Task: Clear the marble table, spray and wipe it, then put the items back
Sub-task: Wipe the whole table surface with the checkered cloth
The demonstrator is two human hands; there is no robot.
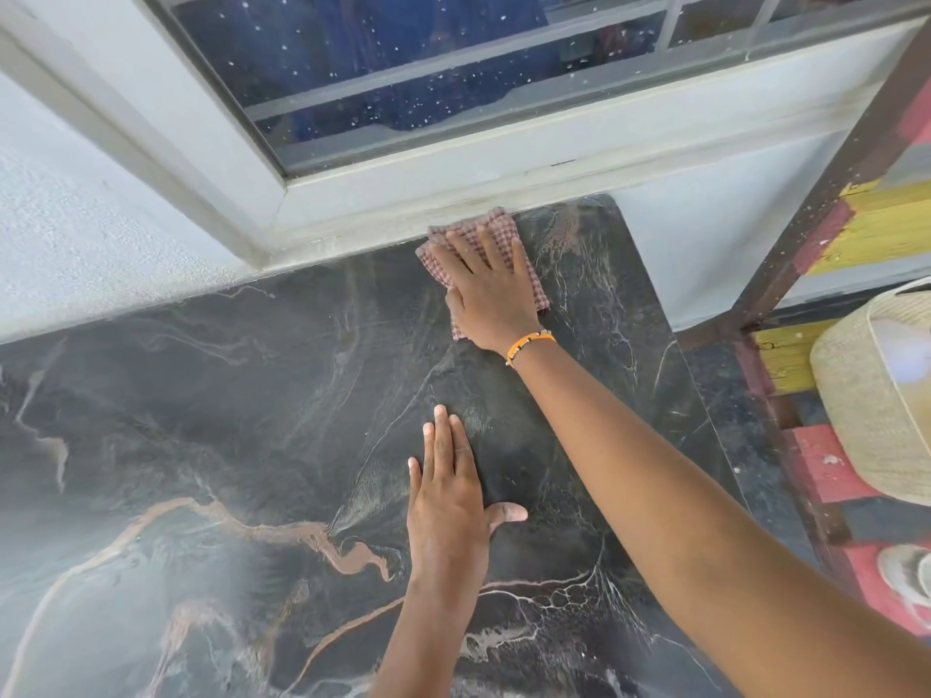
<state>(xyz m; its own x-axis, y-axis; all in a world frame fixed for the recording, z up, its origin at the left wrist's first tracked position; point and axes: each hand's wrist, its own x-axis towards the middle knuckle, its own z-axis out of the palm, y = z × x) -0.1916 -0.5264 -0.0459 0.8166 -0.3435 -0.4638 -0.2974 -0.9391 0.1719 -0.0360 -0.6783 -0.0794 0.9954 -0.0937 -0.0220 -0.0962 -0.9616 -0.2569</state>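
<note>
We have the checked cloth [496,244] spread flat on the marble desk [201,420], pushed up to the far edge where the desk meets the window sill [453,193]. Our right grip [486,284] lies on top of it, fingers straight and fanned, palm pressing it down; nothing is pinched, the cloth simply sits under the open hand. An orange bracelet [529,345] rings that wrist.

Nearer to us than that grip, our left grip [453,496] rests flat on the bare marble, fingers together and thumb out to the side, holding nothing. We judge it is bracing us as we reach.

As for progress: no items stand on the part of the desk we can see, so the clearing looks done. Faint streaks show on the stone between the two grips, which suggests spraying is done and wiping is under way, now at the far right corner. We cannot tell how much of the surface toward our left is finished.

Off to the right of the wiping grip, past the desk's edge, a woven basket [876,395] sits by a painted wooden frame [806,193]. Putting the items back is still to come.
</note>
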